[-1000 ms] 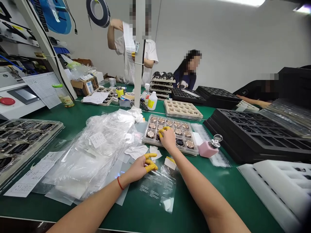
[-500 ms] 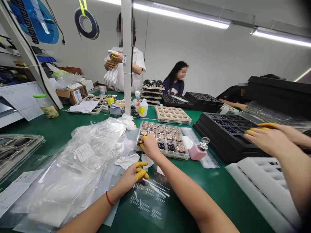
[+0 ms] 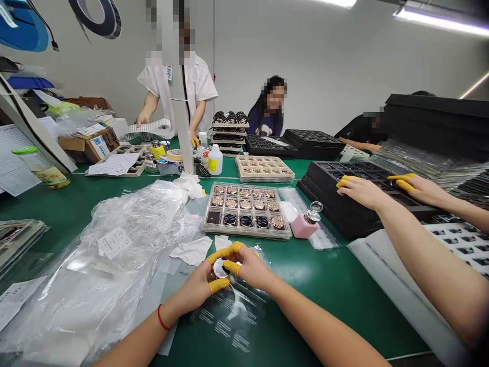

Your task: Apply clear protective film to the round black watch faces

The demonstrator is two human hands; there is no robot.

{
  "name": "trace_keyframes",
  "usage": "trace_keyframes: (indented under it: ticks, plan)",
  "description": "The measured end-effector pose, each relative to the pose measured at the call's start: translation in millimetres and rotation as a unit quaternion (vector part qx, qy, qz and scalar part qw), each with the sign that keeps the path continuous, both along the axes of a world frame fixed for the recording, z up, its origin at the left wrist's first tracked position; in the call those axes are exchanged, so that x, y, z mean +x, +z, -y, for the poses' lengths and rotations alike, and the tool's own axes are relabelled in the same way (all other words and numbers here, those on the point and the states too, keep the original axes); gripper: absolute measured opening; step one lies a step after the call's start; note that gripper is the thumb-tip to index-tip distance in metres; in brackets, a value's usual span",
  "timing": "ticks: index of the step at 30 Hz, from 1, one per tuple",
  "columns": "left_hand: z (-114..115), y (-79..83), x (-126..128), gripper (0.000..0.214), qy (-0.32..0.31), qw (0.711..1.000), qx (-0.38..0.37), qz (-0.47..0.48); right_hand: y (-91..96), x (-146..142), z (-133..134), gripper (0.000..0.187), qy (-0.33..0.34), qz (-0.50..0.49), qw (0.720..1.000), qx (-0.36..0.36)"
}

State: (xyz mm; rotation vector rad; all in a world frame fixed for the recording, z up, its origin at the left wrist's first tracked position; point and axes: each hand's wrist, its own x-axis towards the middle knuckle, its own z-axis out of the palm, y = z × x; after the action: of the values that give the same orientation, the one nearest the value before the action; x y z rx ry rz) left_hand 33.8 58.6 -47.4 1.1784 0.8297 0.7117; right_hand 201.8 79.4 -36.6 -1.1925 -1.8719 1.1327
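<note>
Above the front of the green table, my left hand (image 3: pixel 197 286) and my right hand (image 3: pixel 252 267) come together around a small watch head (image 3: pixel 220 268). Its round face looks whitish, with a dark part under my right fingers. Yellow finger cots cover several fingertips on both hands. Beyond them lies a clear plastic tray (image 3: pixel 250 235) of watch heads, rose-gold ones in the back rows and several dark ones in front. The front-left compartment (image 3: pixel 214 218) holds no watch head. Beneath my hands is a clear printed plastic sheet (image 3: pixel 229 321). Crumpled white tissue (image 3: pixel 192 251) lies nearby.
Plastic bags (image 3: pixel 114 275) cover the left side. A pink pump bottle (image 3: pixel 304 224) stands right of the tray. A co-worker's hands (image 3: pixel 361 191) reach over a black tray (image 3: pixel 328 204) at right, beside white foam (image 3: pixel 385 260). A beige tray (image 3: pixel 263 171) sits behind.
My right hand has come back from the clear tray to my left hand, bringing a watch head from its front-left compartment. The standing person's hands have lowered a paper strip to the table.
</note>
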Motion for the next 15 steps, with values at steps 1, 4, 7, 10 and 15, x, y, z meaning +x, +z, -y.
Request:
trace_keyframes:
  ticks: [1,4,7,10,15]
  plan:
    - [1.9,0.4,1.1,0.061,-0.003,1.0,0.0,-0.006,-1.6,-0.3,-0.4,0.02,-0.017,0.008,1.0,-0.017]
    - [5.6,0.8,3.0,0.057,-0.001,1.0,-0.004,-0.026,0.9,-3.8,3.2,0.014,-0.045,0.077,0.996,0.012]
    - [5.9,-0.3,4.0,0.059,0.005,0.999,0.012,-0.037,8.1,-9.2,13.7,0.013,-0.04,0.145,0.984,0.092]
    - [4.4,-1.5,3.8,0.055,0.026,0.997,0.04,-0.061,12.0,-12.9,22.1,0.013,-0.017,0.193,0.972,0.134]
    - [3.7,-0.9,2.5,0.063,0.027,0.998,0.009,-0.058,11.5,-6.8,17.8,0.011,-0.069,0.196,0.97,0.128]
